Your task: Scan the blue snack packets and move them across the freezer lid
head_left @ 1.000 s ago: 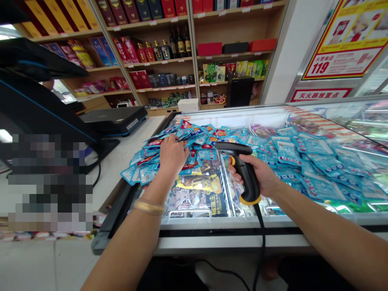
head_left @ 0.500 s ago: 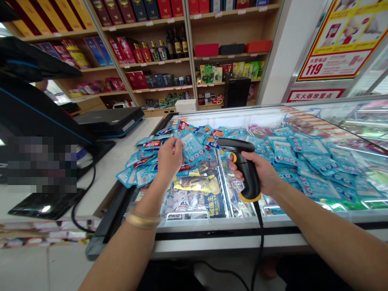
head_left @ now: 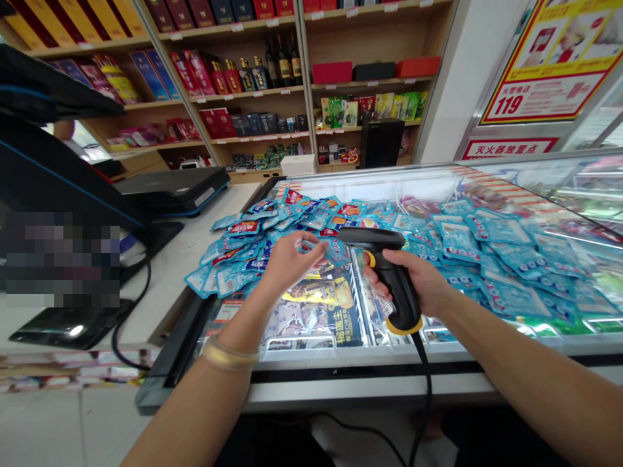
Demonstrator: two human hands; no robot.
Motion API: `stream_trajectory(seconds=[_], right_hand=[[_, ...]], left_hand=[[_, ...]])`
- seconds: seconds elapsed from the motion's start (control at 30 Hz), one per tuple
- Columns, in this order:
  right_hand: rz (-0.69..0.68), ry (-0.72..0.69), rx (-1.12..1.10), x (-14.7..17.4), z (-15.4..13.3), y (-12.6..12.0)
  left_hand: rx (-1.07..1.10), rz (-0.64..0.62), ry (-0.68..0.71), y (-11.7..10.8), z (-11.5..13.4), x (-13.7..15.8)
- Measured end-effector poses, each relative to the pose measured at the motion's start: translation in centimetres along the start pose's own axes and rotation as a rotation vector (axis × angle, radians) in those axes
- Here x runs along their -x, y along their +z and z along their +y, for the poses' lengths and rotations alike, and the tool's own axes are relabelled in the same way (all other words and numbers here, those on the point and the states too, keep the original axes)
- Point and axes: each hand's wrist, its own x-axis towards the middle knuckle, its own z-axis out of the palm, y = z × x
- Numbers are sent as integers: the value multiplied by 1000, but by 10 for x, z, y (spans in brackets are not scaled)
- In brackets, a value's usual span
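My right hand [head_left: 413, 279] is wrapped around the handle of a black and yellow barcode scanner [head_left: 402, 288], its head pointing left. A cable runs down from the scanner's base. Just left of the scanner head, my left hand [head_left: 292, 259], with a gold bangle [head_left: 231, 353] on its wrist, has thumb and fingers closed on a light blue snack packet [head_left: 337, 251], partly hidden and blurred. Behind and left of that hand lies a heap of similar blue packets [head_left: 243, 246]. Another heap of blue packets [head_left: 511, 259] spreads to the right of the scanner.
Both heaps rest on the glass top of a chest freezer [head_left: 302, 337] with packaged goods inside. On the left a counter [head_left: 195, 243] bears a black screen stand [head_left: 63, 168] and a flat black device [head_left: 175, 191]. Stocked shelves [head_left: 253, 94] stand behind.
My left hand has moved right, toward the scanner head, turning its fingers rightward with the packet. The scanner has stayed nearly in place, and the view has shifted slightly.
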Motion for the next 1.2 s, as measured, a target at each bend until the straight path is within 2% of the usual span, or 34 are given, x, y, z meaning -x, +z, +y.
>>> stream_trajectory(seconds=[0.07, 0.13, 0.27, 0.53, 0.77, 0.93, 1.07, 1.2], right_hand=[[-4, -6, 0, 0, 0, 0], [-11, -12, -2, 1, 0, 0], [-30, -9, 13, 0, 1, -1], [7, 12, 38, -2, 2, -3], [-21, 9, 37, -6, 4, -7], [-16, -39, -42, -6, -5, -2], [38, -164, -85, 13, -28, -8], [162, -304, -63, 51, -56, -33]], left_hand=[[-111, 33, 76, 3, -3, 1], [-116, 32, 103, 6, -6, 1], [24, -23, 49, 10, -9, 1], [13, -1, 34, 8, -4, 2], [6, 8, 47, 8, -6, 2], [173, -13, 2, 9, 3, -1], [296, -9, -54, 29, 25, -9], [418, -87, -96, 80, 57, -23]])
